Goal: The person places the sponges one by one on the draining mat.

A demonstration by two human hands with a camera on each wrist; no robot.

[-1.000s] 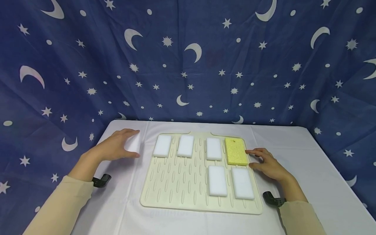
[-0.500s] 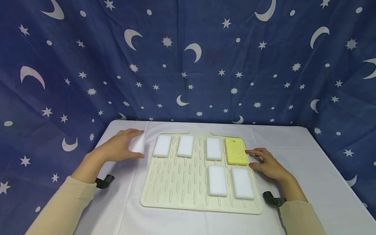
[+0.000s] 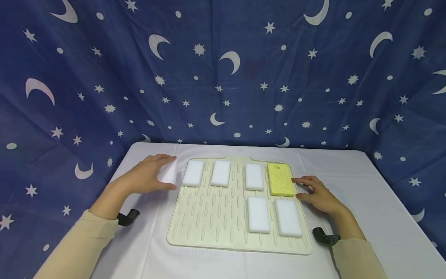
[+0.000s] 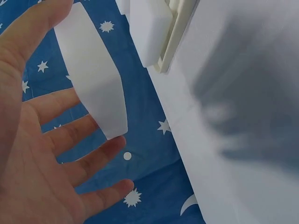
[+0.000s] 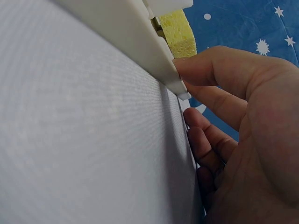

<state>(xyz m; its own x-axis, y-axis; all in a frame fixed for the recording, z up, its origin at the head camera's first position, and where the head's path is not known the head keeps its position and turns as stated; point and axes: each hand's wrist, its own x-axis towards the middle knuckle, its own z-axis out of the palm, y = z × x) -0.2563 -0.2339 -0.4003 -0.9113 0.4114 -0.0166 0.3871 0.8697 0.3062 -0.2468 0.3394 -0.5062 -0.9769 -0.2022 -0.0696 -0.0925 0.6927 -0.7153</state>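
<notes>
In the head view my left hand grips a white sponge in the air, left of a cream ridged drying mat. The left wrist view shows this sponge between thumb and fingertips. My right hand rests at the mat's right edge, its thumb and index finger touching there beside a yellow sponge. In the right wrist view the other fingers are loosely bent near the white cloth.
On the mat lie several white sponges, among them one at the back left and one at the front right. A white cloth covers the table. Behind hangs a blue curtain with moons and stars.
My left hand has moved to the right with the white sponge, closer to the mat's left edge. The right hand has stayed in place.
</notes>
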